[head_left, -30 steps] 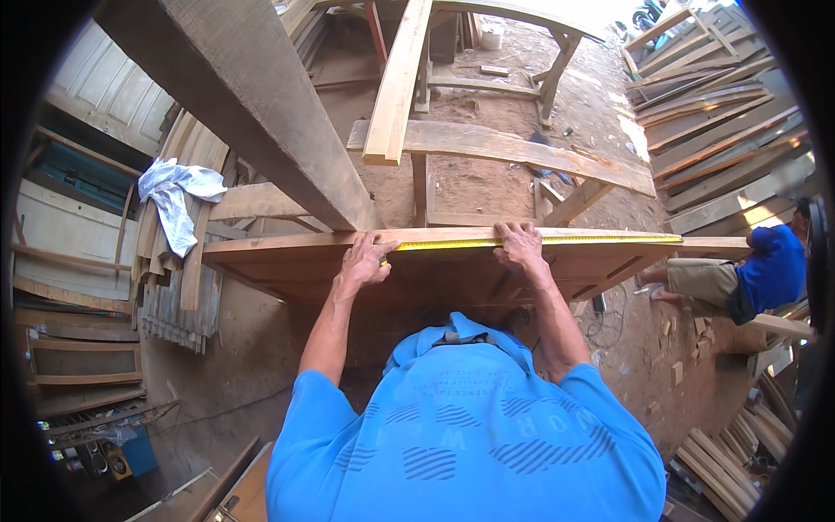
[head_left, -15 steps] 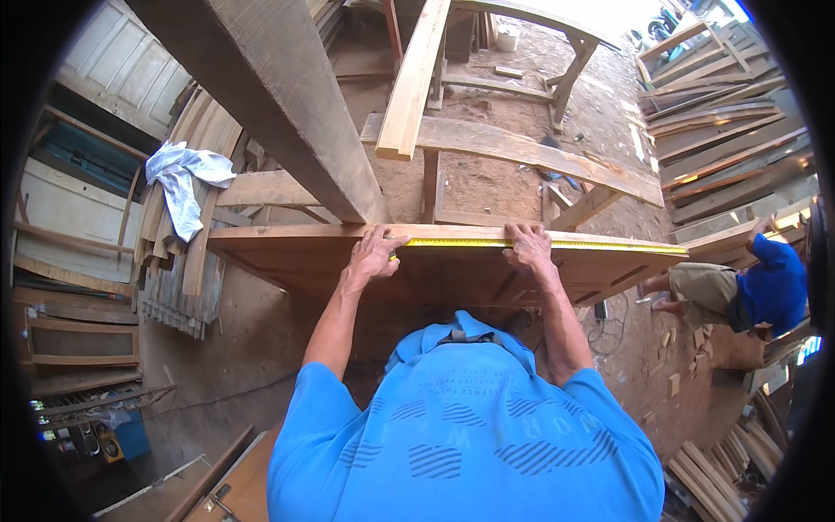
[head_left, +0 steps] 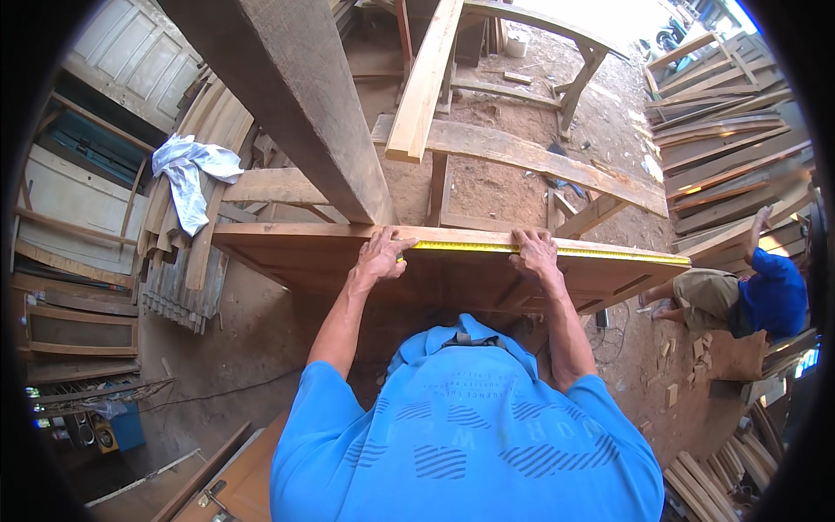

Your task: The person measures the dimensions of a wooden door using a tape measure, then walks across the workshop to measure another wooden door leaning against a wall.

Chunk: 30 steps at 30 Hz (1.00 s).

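A brown panelled wooden door [head_left: 330, 261] stands on edge in front of me, its long upper edge running left to right. A yellow tape measure blade [head_left: 465, 247] lies stretched along that edge, from my left hand to near the door's right end. My left hand [head_left: 379, 256] is closed round the left end of the tape, its fingertips on the door's edge. Farther right, my right hand [head_left: 534, 253] grips the tape against the edge, fingers bent over the top. Whether the tape's case is in my left hand is hidden.
A thick wooden post [head_left: 304, 96] rises just beyond the door. Behind it are a rough wooden bench [head_left: 522, 157] and a pale beam [head_left: 424, 87]. Planks with a white cloth [head_left: 191, 178] stand at left. A person in blue [head_left: 770, 291] bends at right, near stacked boards [head_left: 731, 165].
The view has shifted slightly. Both hands keep their places on the tape and the door's edge. At right, the other person's arm has moved a little.
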Available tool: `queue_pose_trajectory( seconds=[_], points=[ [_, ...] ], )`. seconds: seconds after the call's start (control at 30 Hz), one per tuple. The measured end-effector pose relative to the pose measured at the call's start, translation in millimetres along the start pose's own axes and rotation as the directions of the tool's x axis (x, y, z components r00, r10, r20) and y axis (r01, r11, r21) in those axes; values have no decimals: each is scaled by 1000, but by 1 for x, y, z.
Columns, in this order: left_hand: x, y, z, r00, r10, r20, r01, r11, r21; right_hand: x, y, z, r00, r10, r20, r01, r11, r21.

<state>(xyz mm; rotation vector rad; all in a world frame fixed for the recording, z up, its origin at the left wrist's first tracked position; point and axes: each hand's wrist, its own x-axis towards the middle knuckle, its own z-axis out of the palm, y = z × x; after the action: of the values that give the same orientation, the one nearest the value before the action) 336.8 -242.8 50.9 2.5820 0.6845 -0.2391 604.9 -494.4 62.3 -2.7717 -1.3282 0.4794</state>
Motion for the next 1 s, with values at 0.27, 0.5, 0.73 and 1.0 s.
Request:
queue_pose_trajectory(
  seconds=[0.27, 0.5, 0.73, 1.0],
  points=[
    [0, -2, 2, 1000, 19, -9, -19, 1000, -2, -1, -1, -1, 1000, 2, 1, -2, 1000, -2],
    [1, -2, 2, 1000, 12, 6, -13, 1000, 8, 0, 0, 1, 1000, 0, 11, 0, 1000, -15],
    [0, -2, -1, 1000, 11, 13, -11, 1000, -12, 0, -1, -1, 1000, -2, 7, 2, 1000, -22],
    [0, 0, 0, 1000, 11, 10, -11, 1000, 1, 3, 4, 8, 1000, -2, -13, 1, 1000, -30]
  ],
)
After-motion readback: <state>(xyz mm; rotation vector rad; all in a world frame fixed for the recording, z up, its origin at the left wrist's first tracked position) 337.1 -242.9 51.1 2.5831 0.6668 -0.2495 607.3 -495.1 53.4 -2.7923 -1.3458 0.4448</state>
